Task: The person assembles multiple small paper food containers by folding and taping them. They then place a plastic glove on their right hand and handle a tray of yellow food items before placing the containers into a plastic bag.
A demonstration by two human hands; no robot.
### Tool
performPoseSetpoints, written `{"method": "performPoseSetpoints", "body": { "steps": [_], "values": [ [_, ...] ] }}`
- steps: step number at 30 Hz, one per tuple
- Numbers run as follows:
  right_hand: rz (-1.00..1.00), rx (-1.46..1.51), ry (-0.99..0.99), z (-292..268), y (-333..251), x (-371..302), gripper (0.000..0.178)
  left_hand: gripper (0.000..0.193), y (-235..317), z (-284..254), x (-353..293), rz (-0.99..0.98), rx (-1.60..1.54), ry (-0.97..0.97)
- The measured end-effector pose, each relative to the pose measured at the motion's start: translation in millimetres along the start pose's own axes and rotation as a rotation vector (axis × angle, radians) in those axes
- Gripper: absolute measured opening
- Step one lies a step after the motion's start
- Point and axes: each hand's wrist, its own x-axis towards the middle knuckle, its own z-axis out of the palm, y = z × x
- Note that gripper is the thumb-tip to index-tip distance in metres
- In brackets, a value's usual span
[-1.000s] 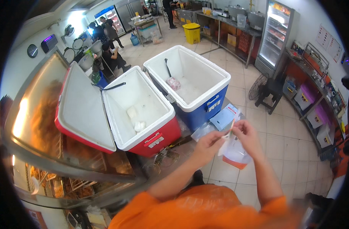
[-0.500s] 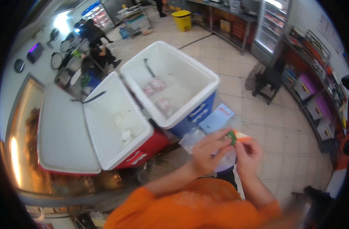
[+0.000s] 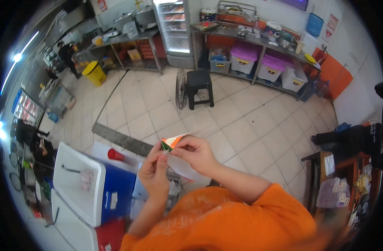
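Observation:
A small orange, white and green packet (image 3: 173,141) is pinched between both hands in front of my chest. My left hand (image 3: 154,172) is closed on its green end, thumb toward me. From the other side my right hand (image 3: 196,154) grips the orange end between thumb and fingers. What the packet contains does not show. Left of my hands stands an open blue cooler (image 3: 121,188), white inside, with bagged pinkish pieces (image 3: 87,180) in it. A red cup (image 3: 115,154) is just beyond the cooler's rim, near my left hand.
A red cooler (image 3: 111,235) adjoins the blue one at lower left. Across the tiled floor are a black stool (image 3: 199,87), a fan (image 3: 181,89) and a metal shelf table with purple-lidded bins (image 3: 244,57). A wooden table (image 3: 322,167) is at right; another person (image 3: 67,57) stands far left.
My view has swung to the right, so the coolers now sit at lower left and the stool and shelves are central. Both hands still hold the packet.

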Motion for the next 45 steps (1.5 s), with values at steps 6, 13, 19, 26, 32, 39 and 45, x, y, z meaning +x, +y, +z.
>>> {"method": "performPoseSetpoints", "body": {
  "steps": [6, 13, 19, 26, 32, 39, 45],
  "values": [
    [0.099, 0.255, 0.086, -73.5, -15.5, 24.5, 0.020, 0.016, -26.3, 83.7, 32.9, -0.036, -0.049, -0.119],
    [0.059, 0.128, 0.145, -136.8, -14.3, 39.0, 0.026, 0.020, -53.2, 122.6, 52.2, -0.031, -0.015, -0.156],
    [0.073, 0.230, 0.031, -146.4, -13.4, 67.4, 0.034, 0.022, -52.2, 124.2, 69.8, -0.020, -0.099, -0.074],
    [0.089, -0.071, 0.003, -128.8, 16.3, 136.4, 0.033, 0.019, -74.6, 95.2, 112.8, -0.123, -0.235, 0.132],
    [0.121, -0.136, -0.070, -101.0, 50.9, 217.0, 0.028, 0.018, -120.8, 58.9, 170.6, 0.212, 0.029, 0.422],
    [0.173, -0.179, -0.254, -75.3, 81.6, 327.6, 0.029, 0.018, -155.8, -5.3, 251.6, 0.175, -0.117, 0.404],
    [0.361, -0.171, -0.390, -27.4, 122.8, 386.8, 0.031, 0.019, -178.7, -63.8, 288.2, 0.211, 0.034, 0.516]
  ]
}}
